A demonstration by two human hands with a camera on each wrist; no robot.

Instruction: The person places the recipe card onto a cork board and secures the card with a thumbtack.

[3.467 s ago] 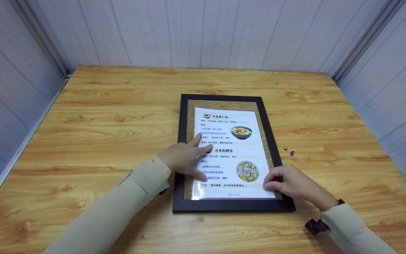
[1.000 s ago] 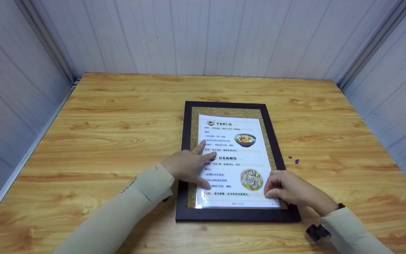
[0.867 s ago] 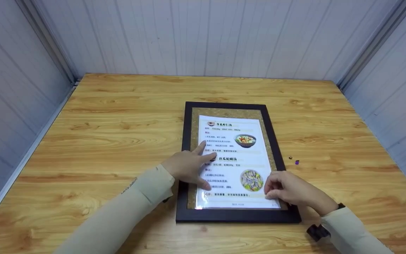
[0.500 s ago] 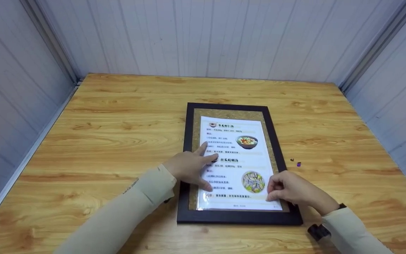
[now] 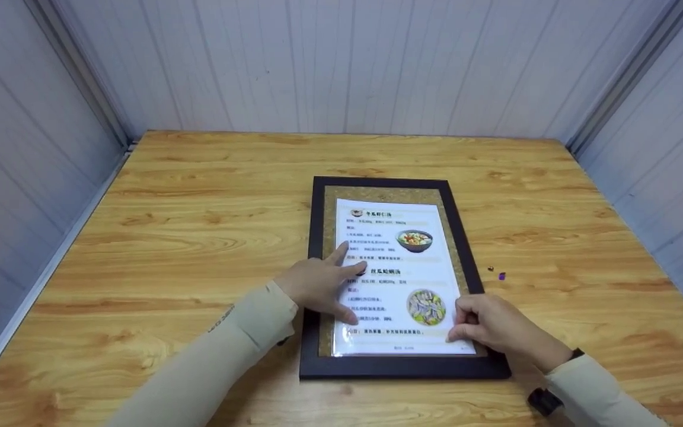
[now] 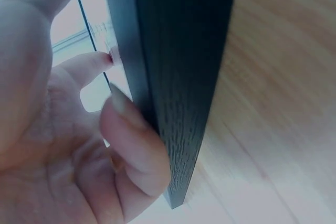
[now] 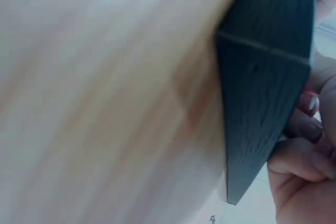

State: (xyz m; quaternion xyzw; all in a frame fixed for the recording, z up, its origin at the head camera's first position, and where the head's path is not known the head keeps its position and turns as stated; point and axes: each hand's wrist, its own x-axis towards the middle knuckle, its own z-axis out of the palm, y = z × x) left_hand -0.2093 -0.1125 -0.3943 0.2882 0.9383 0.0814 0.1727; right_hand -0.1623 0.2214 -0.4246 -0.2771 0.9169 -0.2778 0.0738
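Note:
A laminated recipe sheet (image 5: 398, 296) with two dish photos lies on a cork board (image 5: 386, 193) with a black frame (image 5: 404, 367). My left hand (image 5: 321, 287) rests spread on the sheet's left side, its wrist crossing the frame. Curled at the sheet's lower right corner is my right hand (image 5: 498, 323). In the right wrist view its fingers (image 7: 296, 158) pinch a small shiny red pushpin (image 7: 308, 102), mostly hidden by them; whether its point is in the cork cannot be seen.
Right of the frame, a small gold-coloured piece (image 5: 491, 268) and a small purple piece (image 5: 502, 276) lie on the wooden table (image 5: 199, 219). Pale panel walls (image 5: 341, 65) stand at the back and both sides.
The head view has shifted, so the board sits lower in it. My right hand stays at the sheet's lower right corner and has turned slightly. My left hand stays put on the sheet.

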